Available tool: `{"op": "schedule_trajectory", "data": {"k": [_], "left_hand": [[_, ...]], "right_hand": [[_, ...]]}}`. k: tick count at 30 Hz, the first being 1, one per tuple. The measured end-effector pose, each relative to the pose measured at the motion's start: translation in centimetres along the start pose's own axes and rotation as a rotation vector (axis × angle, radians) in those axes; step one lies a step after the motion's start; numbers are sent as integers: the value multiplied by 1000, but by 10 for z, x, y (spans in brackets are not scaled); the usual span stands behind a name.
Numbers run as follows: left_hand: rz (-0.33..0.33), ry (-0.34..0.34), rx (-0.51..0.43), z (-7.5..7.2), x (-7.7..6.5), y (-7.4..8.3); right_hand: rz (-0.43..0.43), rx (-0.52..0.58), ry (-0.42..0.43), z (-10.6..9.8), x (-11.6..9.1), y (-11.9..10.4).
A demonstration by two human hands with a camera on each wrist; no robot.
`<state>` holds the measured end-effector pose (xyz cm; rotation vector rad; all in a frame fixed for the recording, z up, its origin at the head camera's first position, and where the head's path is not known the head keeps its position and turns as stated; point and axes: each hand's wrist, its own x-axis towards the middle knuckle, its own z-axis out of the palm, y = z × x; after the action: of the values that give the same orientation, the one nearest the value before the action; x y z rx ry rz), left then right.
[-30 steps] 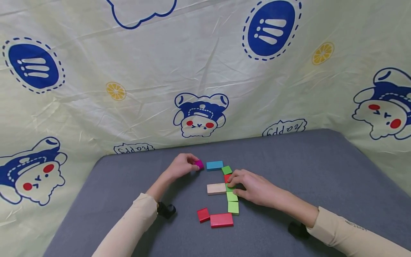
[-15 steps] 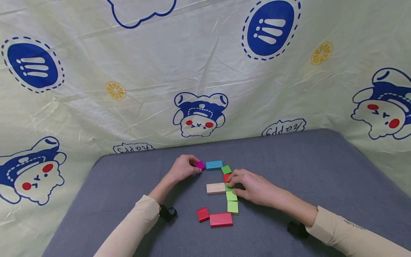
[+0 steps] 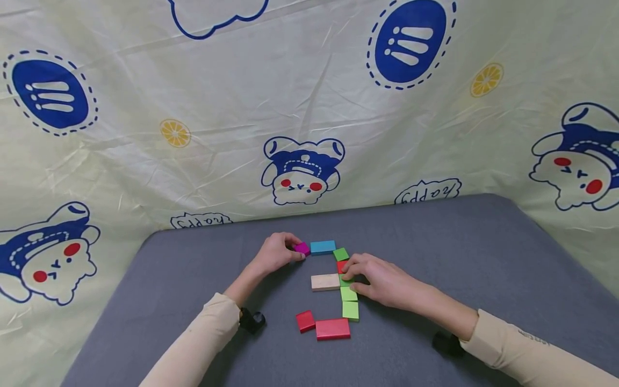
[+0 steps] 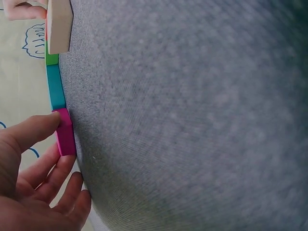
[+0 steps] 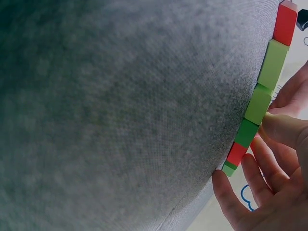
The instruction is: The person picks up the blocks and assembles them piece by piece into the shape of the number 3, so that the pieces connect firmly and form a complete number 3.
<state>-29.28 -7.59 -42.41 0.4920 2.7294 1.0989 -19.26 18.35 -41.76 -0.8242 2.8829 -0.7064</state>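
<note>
My left hand [image 3: 277, 252] pinches a magenta block [image 4: 66, 137] between thumb and fingers, close against the left end of a blue block [image 3: 323, 248]. Over the right-hand column of blocks, my right hand [image 3: 384, 279] rests its fingertips on a red block [image 5: 237, 154] and a dark green block [image 5: 247, 133], its thumb by a light green block [image 5: 258, 105]. The fingers partly hide these blocks in the head view. A green block [image 3: 340, 254] sits at the column's top, beside the blue one. From the column's middle a plain wooden block [image 3: 325, 282] extends left.
At the near end lie a long red block [image 3: 332, 329] and a small tilted red block [image 3: 305, 321]. Another light green block [image 3: 350, 310] is just above them. All rest on a grey cloth-covered table [image 3: 435, 236], with a printed curtain [image 3: 222, 97] behind.
My left hand has shifted slightly right with the magenta block, bringing it up to the blue block. The right hand stays in place on the column.
</note>
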Motion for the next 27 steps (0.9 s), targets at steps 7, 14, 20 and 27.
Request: {"op": "schedule_trajectory", "data": {"k": [7, 14, 20, 27], "left_hand": [[6, 1, 13, -1, -1, -1], [8, -1, 16, 0, -3, -1], [19, -1, 5, 0, -3, -3], [27, 0, 6, 1, -4, -4]], "right_hand": [[-6, 7, 0, -1, 0, 0], [-3, 16, -3, -1, 0, 1], [-2, 15, -3, -1, 0, 1], [-47, -43, 2, -3, 1, 0]]}}
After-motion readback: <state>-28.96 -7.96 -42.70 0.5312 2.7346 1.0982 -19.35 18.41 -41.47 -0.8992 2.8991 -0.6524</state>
